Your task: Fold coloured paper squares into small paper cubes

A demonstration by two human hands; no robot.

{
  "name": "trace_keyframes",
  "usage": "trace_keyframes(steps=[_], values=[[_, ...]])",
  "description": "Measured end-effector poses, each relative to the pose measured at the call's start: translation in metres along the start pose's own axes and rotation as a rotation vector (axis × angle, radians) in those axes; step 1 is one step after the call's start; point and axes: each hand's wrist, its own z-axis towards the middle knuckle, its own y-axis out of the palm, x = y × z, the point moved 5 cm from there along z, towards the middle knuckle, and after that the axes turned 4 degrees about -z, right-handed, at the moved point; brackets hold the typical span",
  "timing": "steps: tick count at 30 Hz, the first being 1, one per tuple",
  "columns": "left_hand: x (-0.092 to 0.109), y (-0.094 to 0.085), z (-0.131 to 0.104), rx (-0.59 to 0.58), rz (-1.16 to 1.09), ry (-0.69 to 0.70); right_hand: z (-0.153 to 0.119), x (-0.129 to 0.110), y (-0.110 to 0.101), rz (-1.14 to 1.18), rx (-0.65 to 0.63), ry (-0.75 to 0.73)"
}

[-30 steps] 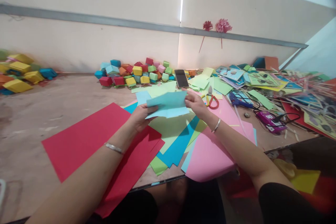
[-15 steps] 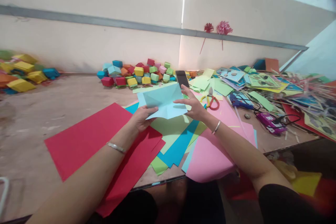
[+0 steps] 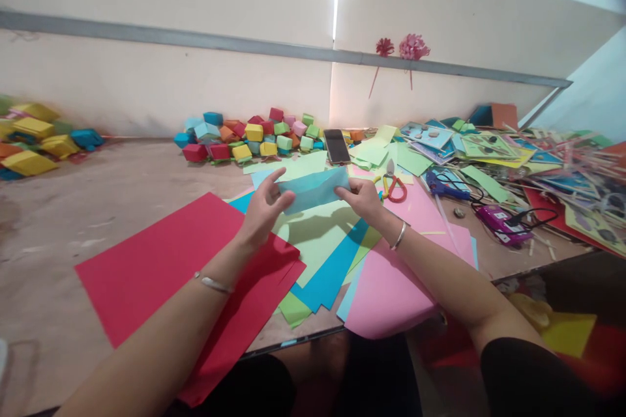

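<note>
A light blue sheet (image 3: 315, 190), folded into a narrow strip, is held above the spread coloured papers. My right hand (image 3: 360, 199) pinches its right end between thumb and fingers. At the left end is my left hand (image 3: 268, 205), its thumb and fingers apart around the paper's edge. Beneath lie pale green paper (image 3: 313, 234) and a blue sheet (image 3: 330, 270). Red sheets (image 3: 161, 264) lie under and beside my left forearm, and pink paper (image 3: 391, 287) is below my right forearm.
Scissors (image 3: 394, 187) and a phone (image 3: 337, 146) lie beyond my hands. Small paper boxes (image 3: 254, 133) line the wall. On the right are a blue glue gun (image 3: 446, 186), a purple power strip (image 3: 503, 225) and piled cards (image 3: 489, 146).
The light blue sheet has gone from partly open to a narrow folded strip. My left hand has opened its fingers, and my right hand has closed on the right end.
</note>
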Motion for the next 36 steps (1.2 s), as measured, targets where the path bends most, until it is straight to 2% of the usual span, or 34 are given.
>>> trace_keyframes(steps=[3, 6, 8, 12, 15, 18, 21, 24, 31, 36], values=[[-0.001, -0.006, -0.001, 0.103, 0.123, 0.021, 0.000, 0.001, 0.004, 0.020, -0.030, 0.005], [-0.007, -0.010, 0.000, 0.168, 0.120, -0.014, -0.001, 0.002, 0.009, 0.105, -0.066, -0.001], [-0.008, -0.009, 0.000, 0.158, 0.105, -0.017, 0.000, 0.002, 0.009, 0.133, -0.039, 0.001], [-0.004, -0.004, -0.004, 0.105, 0.181, 0.014, 0.001, 0.000, 0.001, 0.044, 0.079, -0.018], [-0.001, -0.001, -0.007, 0.089, 0.196, 0.017, 0.001, -0.001, 0.000, 0.022, 0.081, -0.029], [-0.005, 0.001, -0.006, 0.083, 0.093, -0.037, 0.002, 0.003, 0.001, 0.103, 0.096, 0.000], [-0.013, 0.001, -0.003, 0.086, -0.024, -0.145, 0.003, 0.009, 0.005, 0.161, 0.093, 0.045], [-0.021, 0.000, -0.002, 0.078, -0.037, -0.224, 0.004, 0.013, 0.005, 0.111, 0.099, 0.074], [-0.012, -0.003, -0.001, 0.091, 0.133, -0.124, 0.007, 0.016, 0.001, 0.059, 0.065, 0.052], [-0.021, -0.004, -0.001, 0.089, 0.138, -0.213, 0.006, 0.020, 0.004, -0.050, -0.007, 0.083]])
